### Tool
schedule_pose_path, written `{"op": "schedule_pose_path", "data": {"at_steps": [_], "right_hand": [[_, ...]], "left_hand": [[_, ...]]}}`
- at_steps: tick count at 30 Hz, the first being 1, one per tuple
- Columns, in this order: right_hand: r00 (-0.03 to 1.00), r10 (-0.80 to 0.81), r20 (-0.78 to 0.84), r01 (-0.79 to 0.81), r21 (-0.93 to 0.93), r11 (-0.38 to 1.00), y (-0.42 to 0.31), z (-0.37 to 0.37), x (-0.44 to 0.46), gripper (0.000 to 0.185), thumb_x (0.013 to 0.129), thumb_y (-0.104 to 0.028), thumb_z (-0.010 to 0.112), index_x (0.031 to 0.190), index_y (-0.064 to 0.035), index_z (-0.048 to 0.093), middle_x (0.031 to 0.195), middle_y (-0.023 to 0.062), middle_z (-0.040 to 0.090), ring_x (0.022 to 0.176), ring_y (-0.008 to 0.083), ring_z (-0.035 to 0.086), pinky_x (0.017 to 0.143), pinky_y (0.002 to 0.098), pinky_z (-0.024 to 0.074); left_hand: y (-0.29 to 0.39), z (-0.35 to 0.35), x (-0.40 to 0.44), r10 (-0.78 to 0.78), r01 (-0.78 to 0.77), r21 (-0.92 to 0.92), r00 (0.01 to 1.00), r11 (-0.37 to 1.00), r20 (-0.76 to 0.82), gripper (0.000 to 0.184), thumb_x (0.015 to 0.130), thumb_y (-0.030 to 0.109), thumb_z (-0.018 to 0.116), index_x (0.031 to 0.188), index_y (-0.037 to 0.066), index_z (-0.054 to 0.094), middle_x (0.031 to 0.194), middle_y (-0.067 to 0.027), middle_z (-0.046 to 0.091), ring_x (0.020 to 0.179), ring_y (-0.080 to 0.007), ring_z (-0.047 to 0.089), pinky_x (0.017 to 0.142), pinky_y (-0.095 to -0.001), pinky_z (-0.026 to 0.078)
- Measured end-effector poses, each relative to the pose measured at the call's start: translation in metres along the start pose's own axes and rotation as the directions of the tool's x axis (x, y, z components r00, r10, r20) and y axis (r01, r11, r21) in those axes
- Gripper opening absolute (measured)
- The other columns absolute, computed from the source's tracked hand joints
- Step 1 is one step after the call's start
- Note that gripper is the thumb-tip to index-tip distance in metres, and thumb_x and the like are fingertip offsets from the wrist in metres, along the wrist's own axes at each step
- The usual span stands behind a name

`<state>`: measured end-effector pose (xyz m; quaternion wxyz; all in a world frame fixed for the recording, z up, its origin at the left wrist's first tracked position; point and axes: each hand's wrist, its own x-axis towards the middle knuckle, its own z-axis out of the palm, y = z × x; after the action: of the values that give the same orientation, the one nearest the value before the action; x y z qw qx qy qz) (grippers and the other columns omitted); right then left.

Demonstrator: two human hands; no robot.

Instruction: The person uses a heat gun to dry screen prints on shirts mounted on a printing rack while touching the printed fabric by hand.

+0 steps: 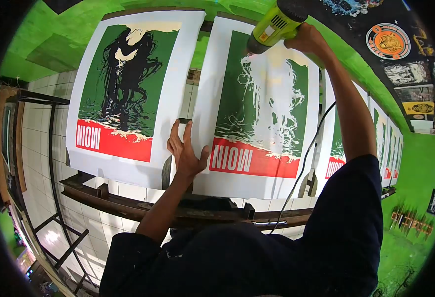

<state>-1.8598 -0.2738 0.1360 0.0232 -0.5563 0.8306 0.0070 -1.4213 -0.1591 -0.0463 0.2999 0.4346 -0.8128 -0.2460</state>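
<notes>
My right hand [304,39] is wrapped round the grip of a yellow-green heat gun [277,27], whose nozzle points down at the upper part of a printed sheet [262,109]. This sheet shows green, white and a red band with lettering. My left hand [185,151] is raised between two prints, its fingers apart, with fingertips at a small dark piece [183,121] in the gap; whether it grips the piece is unclear. On the left lies another print [123,89] with a black figure over green and red. A black cord [306,166] hangs from the heat gun across the sheet.
More prints [338,133] stand in a row to the right. A dark metal rail [113,205] runs along their near edge. At left is a black metal frame [54,163] before white tiles. Stickers and pictures [388,42] cover a dark panel at upper right.
</notes>
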Motion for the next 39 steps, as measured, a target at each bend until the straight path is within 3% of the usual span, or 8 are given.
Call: {"op": "schedule_pose_path", "data": {"at_steps": [6,14,18,22,25,27,30,39], "right_hand": [[0.998,-0.067,-0.019,0.066,-0.039,0.997,-0.009,0.003,-0.002,0.052,0.064,-0.029,0.075,0.11,-0.006,0.07,0.093,0.0157,0.074,0.086,0.0288,0.072,0.08,0.0378,0.0567],[0.993,-0.096,0.061,0.089,0.115,0.989,-0.03,-0.012,-0.012,0.049,0.066,-0.028,0.074,0.108,-0.0051,0.071,0.092,0.0165,0.074,0.086,0.0311,0.073,0.08,0.0388,0.0572],[0.995,-0.099,-0.021,0.1,0.046,0.994,-0.033,-0.007,0.0,0.047,0.066,-0.029,0.074,0.107,-0.0056,0.072,0.094,0.0167,0.074,0.088,0.0317,0.073,0.082,0.0387,0.0573],[1.0,-0.019,0.013,0.019,-0.011,1.0,-0.031,0.002,0.02,0.046,0.067,-0.03,0.074,0.106,-0.0056,0.072,0.096,0.0167,0.074,0.089,0.0306,0.073,0.083,0.0379,0.0572],[0.993,-0.04,-0.11,0.027,-0.117,0.993,-0.03,0.012,0.033,0.048,0.067,-0.031,0.074,0.108,-0.0059,0.073,0.099,0.0171,0.074,0.091,0.0304,0.073,0.084,0.0377,0.0571],[0.994,-0.048,-0.098,0.04,-0.082,0.996,-0.028,0.015,0.041,0.048,0.068,-0.032,0.075,0.109,-0.0072,0.073,0.1,0.0166,0.074,0.091,0.0305,0.073,0.085,0.0377,0.0571],[0.995,-0.064,-0.075,0.062,-0.019,0.998,-0.026,0.015,0.052,0.049,0.069,-0.034,0.076,0.111,-0.0099,0.073,0.101,0.0156,0.074,0.092,0.0307,0.073,0.085,0.0378,0.0571],[0.987,-0.113,-0.115,0.11,-0.035,0.993,-0.038,0.023,0.068,0.05,0.071,-0.044,0.08,0.112,-0.0164,0.074,0.106,0.0129,0.074,0.091,0.0288,0.073,0.084,0.0364,0.0579]], "left_hand": [[-0.001,0.001,-0.001,-0.024,0.024,-0.001,1.0,1.0,0.013,0.081,0.094,0.062,0.048,0.15,0.005,0.037,0.154,-0.0289,0.024,0.14,-0.0454,0.027,0.109,-0.059,0.018],[-0.004,0.003,-0.002,-0.024,0.024,-0.008,1.0,1.0,0.013,0.082,0.093,0.062,0.048,0.15,0.005,0.036,0.154,-0.0289,0.024,0.14,-0.045,0.027,0.109,-0.0596,0.018],[-0.001,0.001,-0.002,-0.021,0.021,-0.005,1.0,1.0,0.018,0.082,0.093,0.061,0.049,0.15,0.005,0.035,0.153,-0.0293,0.024,0.14,-0.0457,0.027,0.109,-0.0598,0.018],[-0.001,-0.001,-0.001,-0.018,0.018,0.0,0.999,1.0,0.027,0.082,0.092,0.061,0.051,0.15,0.005,0.034,0.153,-0.0292,0.024,0.14,-0.0461,0.026,0.11,-0.06,0.018],[-0.001,0.0,-0.002,-0.025,0.025,-0.009,0.999,1.0,0.032,0.082,0.092,0.06,0.051,0.15,0.005,0.035,0.153,-0.0292,0.023,0.141,-0.0462,0.025,0.11,-0.0603,0.018],[-0.002,-0.001,-0.001,-0.022,0.022,-0.008,0.999,1.0,0.035,0.082,0.092,0.06,0.051,0.15,0.005,0.035,0.153,-0.0292,0.023,0.141,-0.0463,0.025,0.11,-0.0605,0.018],[-0.003,0.001,-0.001,-0.013,0.013,-0.006,0.999,1.0,0.029,0.081,0.088,0.053,0.059,0.15,0.005,0.035,0.151,-0.0302,0.024,0.14,-0.0445,0.025,0.107,-0.0599,0.02],[-0.002,0.0,-0.001,-0.022,0.021,0.009,0.999,1.0,0.04,0.082,0.084,0.044,0.066,0.15,0.006,0.034,0.152,-0.0297,0.024,0.14,-0.0444,0.025,0.108,-0.0598,0.019]]}}
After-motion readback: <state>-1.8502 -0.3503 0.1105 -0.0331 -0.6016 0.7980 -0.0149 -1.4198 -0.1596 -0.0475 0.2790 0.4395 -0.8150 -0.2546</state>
